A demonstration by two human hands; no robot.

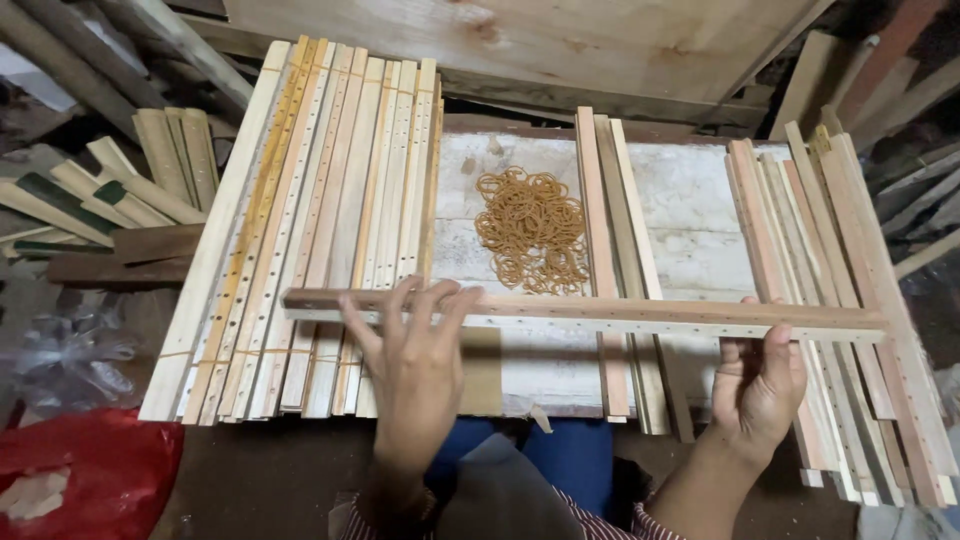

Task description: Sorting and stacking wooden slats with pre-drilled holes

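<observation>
You hold a pair of drilled wooden slats (pixel 600 315) crosswise above the white workboard (pixel 690 235), their long axis running left to right, almost level, with the right end a touch lower and a row of small holes showing along the near face. Your left hand (pixel 415 365) grips them near the left end, fingers curled over the top edge. Your right hand (pixel 757 385) supports them from beneath near the right end, palm up and fingers closed around the underside. Behind the slats, on the middle of the workboard, lies a loose heap of tan rubber bands (pixel 532 230). Left of that heap a banded bundle of drilled slats (pixel 320 230) runs front to back, at right angles to the held pair. Right of the heap lie three loose strips (pixel 615 250), and farther right a fanned stack of reddish strips (pixel 840 300).
</observation>
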